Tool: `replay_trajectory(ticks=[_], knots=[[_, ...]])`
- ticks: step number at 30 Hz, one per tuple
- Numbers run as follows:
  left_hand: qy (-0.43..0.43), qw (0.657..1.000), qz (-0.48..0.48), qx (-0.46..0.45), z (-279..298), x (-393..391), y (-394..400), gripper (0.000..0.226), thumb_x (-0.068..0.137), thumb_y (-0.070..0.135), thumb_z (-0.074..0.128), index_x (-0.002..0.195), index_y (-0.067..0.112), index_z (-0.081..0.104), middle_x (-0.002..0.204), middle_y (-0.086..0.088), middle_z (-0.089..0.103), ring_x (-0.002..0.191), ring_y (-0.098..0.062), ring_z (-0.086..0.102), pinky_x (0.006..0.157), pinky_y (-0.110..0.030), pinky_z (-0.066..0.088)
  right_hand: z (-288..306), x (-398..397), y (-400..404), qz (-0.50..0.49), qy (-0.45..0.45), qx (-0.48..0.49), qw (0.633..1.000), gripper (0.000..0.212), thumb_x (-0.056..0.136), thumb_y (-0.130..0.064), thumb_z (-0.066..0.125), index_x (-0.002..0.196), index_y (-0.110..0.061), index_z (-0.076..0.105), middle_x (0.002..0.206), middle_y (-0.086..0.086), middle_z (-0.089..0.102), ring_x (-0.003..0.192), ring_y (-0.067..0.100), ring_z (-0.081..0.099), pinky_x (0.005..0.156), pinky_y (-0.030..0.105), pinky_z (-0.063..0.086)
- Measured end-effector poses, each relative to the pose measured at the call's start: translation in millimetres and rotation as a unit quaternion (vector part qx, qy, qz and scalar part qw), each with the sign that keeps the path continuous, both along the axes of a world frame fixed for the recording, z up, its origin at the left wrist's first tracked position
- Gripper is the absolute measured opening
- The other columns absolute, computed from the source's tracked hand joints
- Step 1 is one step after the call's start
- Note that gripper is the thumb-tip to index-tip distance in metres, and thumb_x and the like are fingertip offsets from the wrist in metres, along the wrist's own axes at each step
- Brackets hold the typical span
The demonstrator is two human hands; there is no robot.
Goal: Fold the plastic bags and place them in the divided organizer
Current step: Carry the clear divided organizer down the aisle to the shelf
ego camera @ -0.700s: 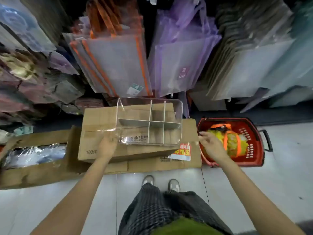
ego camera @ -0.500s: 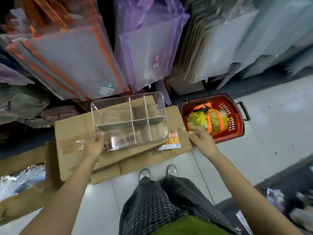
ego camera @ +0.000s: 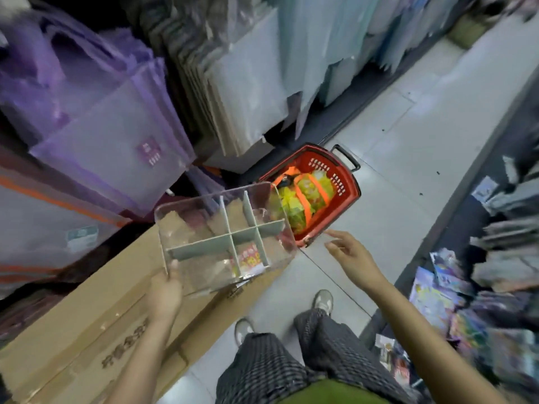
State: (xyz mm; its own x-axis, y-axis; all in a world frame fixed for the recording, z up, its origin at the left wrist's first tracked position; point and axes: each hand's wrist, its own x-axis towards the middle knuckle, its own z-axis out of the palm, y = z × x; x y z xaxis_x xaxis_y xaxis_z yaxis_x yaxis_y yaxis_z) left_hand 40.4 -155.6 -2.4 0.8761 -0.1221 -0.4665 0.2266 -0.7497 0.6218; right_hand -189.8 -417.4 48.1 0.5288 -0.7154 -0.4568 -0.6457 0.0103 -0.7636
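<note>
The clear divided organizer (ego camera: 226, 236), rigid, light and probably slick, is gripped at its near-left corner by the left hand (ego camera: 166, 293) above the cardboard boxes (ego camera: 96, 313); the right hand (ego camera: 348, 255), fingers loosely spread, holds nothing near the red basket (ego camera: 348, 182).

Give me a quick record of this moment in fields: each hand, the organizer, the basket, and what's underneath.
left hand: grips the organizer's near-left corner
right hand: holds nothing, fingers loosely extended near the basket
organizer: clear, grey dividers, compartments empty, held tilted
basket: red, on the floor, yellow-green bags with orange straps inside
cardboard boxes: flat under the organizer
</note>
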Motion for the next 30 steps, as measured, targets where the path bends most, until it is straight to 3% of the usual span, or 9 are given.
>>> replay_trajectory(ticks=[5,9,13,16,19,21,24,26,30], knots=[[0.040,0.996,-0.053,-0.052,10.1,-28.0,-120.1,0.037,0.094,0.048,0.048,0.075,0.018,0.058,0.083,-0.020,0.068,0.085,-0.038,0.065,0.087,-0.051,0.049,0.3,-67.6,-65.8,-0.078,-0.009,-0.010,0.997,0.027,0.094,-0.026,0.054,0.122,-0.028,0.054,0.102,-0.006,0.061,0.095,0.007,0.058,0.079,0.018,0.041],[0.062,0.993,-0.079,-0.069,21.4,-60.9,-223.0,0.038,0.088,0.055,0.054,0.084,0.017,0.061,0.085,-0.017,0.069,0.087,-0.032,0.063,0.085,-0.042,0.048,-4.7,-133.5,-124.3,-0.163,-0.018,-0.008,0.987,0.026,0.094,-0.024,0.055,0.120,-0.027,0.056,0.099,-0.009,0.062,0.096,0.007,0.059,0.080,0.020,0.040],[0.067,0.988,-0.097,-0.103,25.7,-101.1,-325.6,0.044,0.088,0.047,0.057,0.086,0.003,0.062,0.079,-0.014,0.066,0.066,-0.017,0.062,0.062,-0.027,0.048,-9.0,-200.1,-186.3,-0.224,-0.023,0.019,0.974,0.025,0.094,-0.021,0.054,0.119,-0.026,0.055,0.108,0.003,0.063,0.104,0.018,0.059,0.090,0.027,0.044],[0.112,0.980,-0.072,-0.150,26.6,-126.0,-396.1,0.046,0.088,0.047,0.060,0.092,0.001,0.061,0.091,-0.025,0.066,0.074,-0.029,0.066,0.076,-0.038,0.055,-11.0,-235.8,-240.3,-0.265,-0.017,0.006,0.964,0.022,0.094,-0.023,0.055,0.114,-0.031,0.054,0.107,0.002,0.064,0.101,0.017,0.060,0.083,0.026,0.043],[0.137,0.973,-0.056,-0.178,31.5,-139.7,-461.8,0.042,0.089,0.044,0.059,0.101,0.004,0.062,0.090,-0.020,0.064,0.066,-0.027,0.062,0.043,-0.025,0.051,-8.6,-253.2,-299.0,-0.311,-0.021,-0.008,0.950,0.021,0.093,-0.020,0.056,0.112,-0.028,0.057,0.103,0.004,0.064,0.098,0.018,0.061,0.083,0.029,0.045],[0.150,0.967,-0.043,-0.202,35.5,-141.4,-504.6,0.040,0.090,0.041,0.058,0.105,0.004,0.061,0.089,-0.018,0.062,0.058,-0.020,0.061,0.034,-0.016,0.044,-4.6,-256.2,-339.2,-0.335,-0.038,-0.013,0.941,0.021,0.092,-0.018,0.057,0.112,-0.025,0.058,0.099,0.004,0.063,0.093,0.020,0.060,0.089,0.039,0.049],[0.156,0.961,-0.041,-0.225,40.7,-136.6,-567.7,0.041,0.091,0.042,0.057,0.106,0.003,0.059,0.085,-0.015,0.062,0.061,-0.023,0.060,0.035,-0.019,0.048,1.3,-254.6,-399.1,-0.348,-0.048,-0.032,0.936,0.021,0.092,-0.021,0.058,0.111,-0.028,0.059,0.096,-0.001,0.063,0.090,0.015,0.058,0.083,0.032,0.048],[0.161,0.958,-0.044,-0.231,41.2,-127.4,-614.1,0.040,0.091,0.042,0.056,0.101,0.004,0.059,0.080,-0.012,0.060,0.050,-0.016,0.063,0.037,-0.020,0.050,3.3,-250.3,-441.5,-0.357,-0.051,-0.052,0.931,0.020,0.092,-0.022,0.059,0.109,-0.031,0.058,0.097,-0.004,0.064,0.093,0.012,0.059,0.083,0.027,0.044],[0.173,0.953,-0.051,-0.245,38.0,-106.5,-717.3,0.036,0.092,0.040,0.057,0.083,0.005,0.057,0.076,-0.014,0.056,0.041,-0.012,0.060,0.037,-0.021,0.050,8.5,-241.7,-524.0,-0.384,-0.047,-0.067,0.920,0.020,0.093,-0.022,0.057,0.111,-0.028,0.057,0.103,0.000,0.065,0.099,0.013,0.059,0.088,0.029,0.045]])
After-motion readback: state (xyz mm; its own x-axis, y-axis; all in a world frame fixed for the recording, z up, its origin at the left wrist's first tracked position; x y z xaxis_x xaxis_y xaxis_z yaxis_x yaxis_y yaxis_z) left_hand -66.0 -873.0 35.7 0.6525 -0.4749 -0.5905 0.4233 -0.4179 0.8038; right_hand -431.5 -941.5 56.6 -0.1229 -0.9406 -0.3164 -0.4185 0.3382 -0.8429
